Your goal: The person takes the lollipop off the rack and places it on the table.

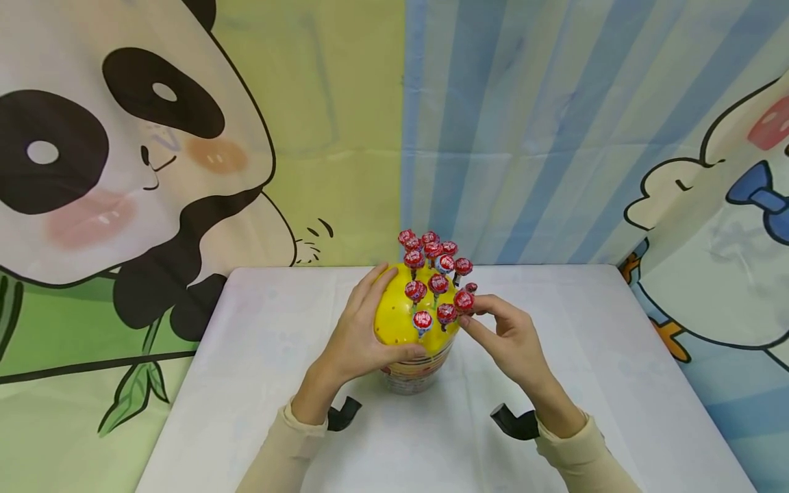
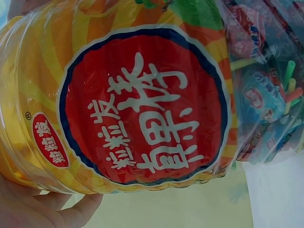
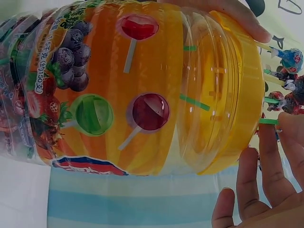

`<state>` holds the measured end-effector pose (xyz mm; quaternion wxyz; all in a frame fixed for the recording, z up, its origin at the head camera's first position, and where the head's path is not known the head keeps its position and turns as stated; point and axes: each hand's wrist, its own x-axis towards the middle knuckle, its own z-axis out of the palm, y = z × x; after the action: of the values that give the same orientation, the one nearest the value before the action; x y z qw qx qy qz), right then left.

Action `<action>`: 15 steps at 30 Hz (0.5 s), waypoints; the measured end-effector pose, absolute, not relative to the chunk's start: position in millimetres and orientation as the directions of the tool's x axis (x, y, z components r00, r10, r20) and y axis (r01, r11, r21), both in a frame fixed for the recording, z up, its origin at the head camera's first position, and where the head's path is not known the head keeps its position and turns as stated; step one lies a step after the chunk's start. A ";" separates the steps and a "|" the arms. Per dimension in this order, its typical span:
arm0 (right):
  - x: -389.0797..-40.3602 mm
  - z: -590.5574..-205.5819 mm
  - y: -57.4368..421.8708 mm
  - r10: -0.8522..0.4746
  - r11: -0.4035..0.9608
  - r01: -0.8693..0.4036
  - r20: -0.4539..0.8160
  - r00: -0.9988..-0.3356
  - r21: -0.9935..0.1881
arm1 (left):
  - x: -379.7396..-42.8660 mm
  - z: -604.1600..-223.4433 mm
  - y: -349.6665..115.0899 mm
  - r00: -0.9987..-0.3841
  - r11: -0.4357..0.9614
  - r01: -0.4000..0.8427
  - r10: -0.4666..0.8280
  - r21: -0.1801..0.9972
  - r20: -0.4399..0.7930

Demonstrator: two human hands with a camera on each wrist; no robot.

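A clear plastic candy jar (image 1: 411, 383) with a yellow lid (image 1: 394, 316) stands on the white table. Several red-wrapped lollipops (image 1: 415, 291) stick up from the lid, their sticks set in its small holes. My left hand (image 1: 360, 339) grips the lid from the left, thumb along its near edge and fingers over the far side. At the lid's right edge my right hand (image 1: 511, 335) pinches a lollipop (image 1: 464, 300) between thumb and fingers. Its green stick (image 3: 269, 121) meets the lid top in the right wrist view, where the wrapped head is hidden by my fingers.
More wrapped lollipops (image 2: 261, 97) lie inside the lower part of the jar. The white table (image 1: 259, 383) ends at a cloth backdrop (image 1: 345, 137) with cartoon animals close behind the jar. Black wrist mounts (image 1: 515, 422) jut inward from both sleeves.
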<state>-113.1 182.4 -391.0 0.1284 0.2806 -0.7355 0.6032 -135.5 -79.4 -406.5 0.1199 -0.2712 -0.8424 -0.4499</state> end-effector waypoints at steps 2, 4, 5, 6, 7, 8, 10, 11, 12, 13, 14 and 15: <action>-113.2 -391.0 182.0 -0.258 0.116 -0.566 0.526 -0.811 -0.816 | -135.8 -406.4 -79.5 -0.824 0.449 0.566 0.349 0.692 0.447; -113.6 -391.2 181.8 -0.257 0.117 -0.565 0.525 -0.812 -0.817 | -136.1 -406.5 -79.5 -0.823 0.451 0.567 0.349 0.690 0.448; -113.8 -391.2 181.7 -0.257 0.116 -0.564 0.524 -0.812 -0.817 | -136.2 -406.6 -79.5 -0.823 0.451 0.567 0.349 0.690 0.448; -114.0 -391.4 181.6 -0.257 0.115 -0.565 0.525 -0.812 -0.817 | -136.2 -406.7 -79.6 -0.824 0.451 0.566 0.349 0.690 0.447; -114.1 -391.7 181.6 -0.258 0.113 -0.565 0.525 -0.811 -0.817 | -136.1 -406.7 -79.5 -0.823 0.451 0.566 0.349 0.690 0.448; -114.2 -391.7 181.4 -0.259 0.110 -0.564 0.525 -0.811 -0.818 | -136.0 -406.8 -79.4 -0.824 0.450 0.566 0.348 0.691 0.448; -114.4 -392.1 181.1 -0.261 0.110 -0.564 0.524 -0.811 -0.818 | -135.5 -407.2 -79.5 -0.824 0.450 0.566 0.347 0.691 0.448; -114.5 -392.0 180.8 -0.262 0.110 -0.564 0.524 -0.811 -0.818 | -135.3 -407.3 -79.5 -0.824 0.450 0.566 0.347 0.691 0.449; -114.5 -391.9 180.5 -0.262 0.110 -0.565 0.525 -0.810 -0.817 | -135.1 -407.3 -79.5 -0.823 0.451 0.567 0.347 0.690 0.450; -114.5 -391.7 180.2 -0.261 0.109 -0.566 0.526 -0.810 -0.817 | -134.9 -407.3 -79.5 -0.822 0.450 0.568 0.347 0.689 0.451; -114.5 -391.2 179.7 -0.259 0.108 -0.565 0.526 -0.810 -0.818 | -134.8 -407.4 -79.5 -0.822 0.452 0.568 0.346 0.688 0.452; -114.7 -390.7 179.3 -0.253 0.106 -0.566 0.528 -0.811 -0.818 | -134.7 -407.5 -79.6 -0.822 0.453 0.568 0.347 0.687 0.452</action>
<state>-114.7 179.3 -390.7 0.1287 0.2796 -0.7325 0.6072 -134.7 -79.6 -407.5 0.1239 -0.2712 -0.8432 -0.4473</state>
